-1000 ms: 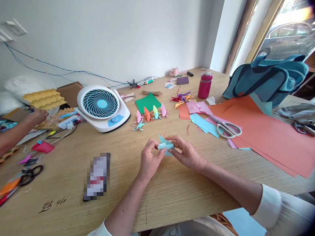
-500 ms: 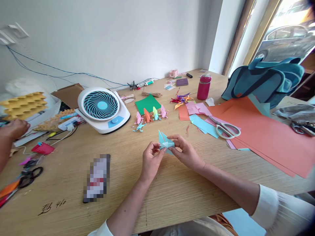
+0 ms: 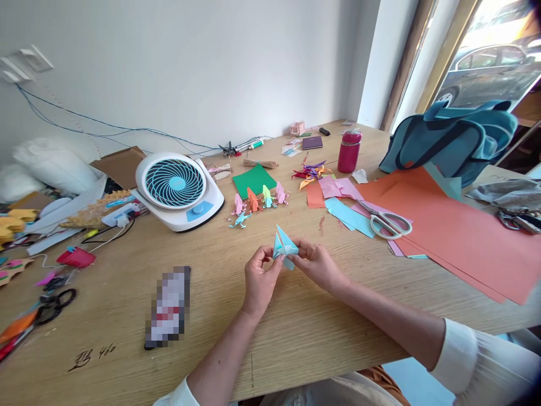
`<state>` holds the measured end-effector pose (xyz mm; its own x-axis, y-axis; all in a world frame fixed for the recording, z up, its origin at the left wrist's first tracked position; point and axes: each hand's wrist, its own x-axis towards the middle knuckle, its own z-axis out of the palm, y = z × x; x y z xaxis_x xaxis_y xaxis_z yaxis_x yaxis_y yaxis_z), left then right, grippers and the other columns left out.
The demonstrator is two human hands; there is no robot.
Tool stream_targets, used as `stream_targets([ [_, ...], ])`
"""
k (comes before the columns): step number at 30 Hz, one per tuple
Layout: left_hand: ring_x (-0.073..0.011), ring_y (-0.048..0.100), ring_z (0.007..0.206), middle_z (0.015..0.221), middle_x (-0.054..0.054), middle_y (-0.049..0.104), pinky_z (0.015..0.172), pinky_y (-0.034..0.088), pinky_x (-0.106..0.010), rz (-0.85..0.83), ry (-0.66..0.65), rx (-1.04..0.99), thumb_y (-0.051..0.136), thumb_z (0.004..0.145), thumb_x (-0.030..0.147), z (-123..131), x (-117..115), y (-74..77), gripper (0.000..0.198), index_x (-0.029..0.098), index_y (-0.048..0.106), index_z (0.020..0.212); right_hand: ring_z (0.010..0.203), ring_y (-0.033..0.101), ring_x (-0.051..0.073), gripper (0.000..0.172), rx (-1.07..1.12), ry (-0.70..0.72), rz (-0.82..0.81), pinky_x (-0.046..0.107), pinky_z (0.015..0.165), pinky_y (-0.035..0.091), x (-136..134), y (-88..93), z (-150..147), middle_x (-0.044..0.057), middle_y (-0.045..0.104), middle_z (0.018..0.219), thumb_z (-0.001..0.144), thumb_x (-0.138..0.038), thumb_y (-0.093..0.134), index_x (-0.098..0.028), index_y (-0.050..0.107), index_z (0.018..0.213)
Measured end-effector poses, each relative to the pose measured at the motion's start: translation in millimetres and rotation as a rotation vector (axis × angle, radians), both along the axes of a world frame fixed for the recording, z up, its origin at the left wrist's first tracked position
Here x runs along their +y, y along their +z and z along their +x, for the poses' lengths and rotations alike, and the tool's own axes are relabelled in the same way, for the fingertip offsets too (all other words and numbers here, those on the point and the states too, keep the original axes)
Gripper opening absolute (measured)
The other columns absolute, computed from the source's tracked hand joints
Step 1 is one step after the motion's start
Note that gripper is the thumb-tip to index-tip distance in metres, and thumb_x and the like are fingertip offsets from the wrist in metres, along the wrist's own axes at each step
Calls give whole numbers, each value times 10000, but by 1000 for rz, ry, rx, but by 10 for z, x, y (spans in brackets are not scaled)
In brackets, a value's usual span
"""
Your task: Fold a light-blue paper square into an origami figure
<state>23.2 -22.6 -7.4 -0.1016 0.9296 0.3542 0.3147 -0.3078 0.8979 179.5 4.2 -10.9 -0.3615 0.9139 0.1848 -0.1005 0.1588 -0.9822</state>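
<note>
A folded light-blue paper (image 3: 286, 248) with pointed flaps standing up is held just above the wooden table (image 3: 211, 316). My left hand (image 3: 262, 276) pinches its left side between thumb and fingers. On the right side, my right hand (image 3: 319, 264) grips it the same way, thumb in front. Beyond the hands stand small folded paper figures in pink, orange (image 3: 252, 199) and green, with a light-blue one (image 3: 240, 219) in front of them. A green paper sheet (image 3: 253, 180) lies behind the figures.
A white fan (image 3: 180, 189) stands at the back left. White-handled scissors (image 3: 391, 224) lie on coloured paper at the right, near large orange sheets (image 3: 460, 231). A pink bottle (image 3: 349, 151) and a teal bag (image 3: 448, 138) are farther back. Black-handled scissors (image 3: 54, 304) lie far left.
The light-blue paper has turned slightly, and its upper flaps stand differently between my fingers. Another person's hand at the far left has left the view, along with the yellow piece it was near.
</note>
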Motion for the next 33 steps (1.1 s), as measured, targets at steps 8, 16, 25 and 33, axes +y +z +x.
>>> stream_targets([
  [8,-140,552,765,802,-4,624,713,419,-237,51,-10,64,717,830,315,21,-34,75,175,179,608,816,696,625,163,242,-32,-92,71,273,642,501,-15,-40,-11,9,640,747,872,-424,633,-190,588,834],
  [16,-151,542,786,825,-9,619,732,422,-252,-50,-152,-83,716,826,325,-49,46,31,172,177,681,908,651,568,140,189,-152,-82,161,247,615,434,-45,-9,10,-6,624,694,874,-340,606,-188,590,763],
  [25,-131,455,721,717,19,522,700,373,-239,-64,-133,-120,726,809,352,-92,98,-20,222,175,646,701,671,572,148,140,-304,-87,273,263,650,439,-47,2,39,-4,638,707,867,-279,592,-182,611,768],
  [33,-108,439,623,652,38,511,614,378,-227,-195,-72,-286,698,780,499,-68,122,-76,351,173,576,727,865,652,199,191,-256,-286,548,358,796,524,-170,423,177,89,675,1063,920,-258,558,-228,599,1103],
])
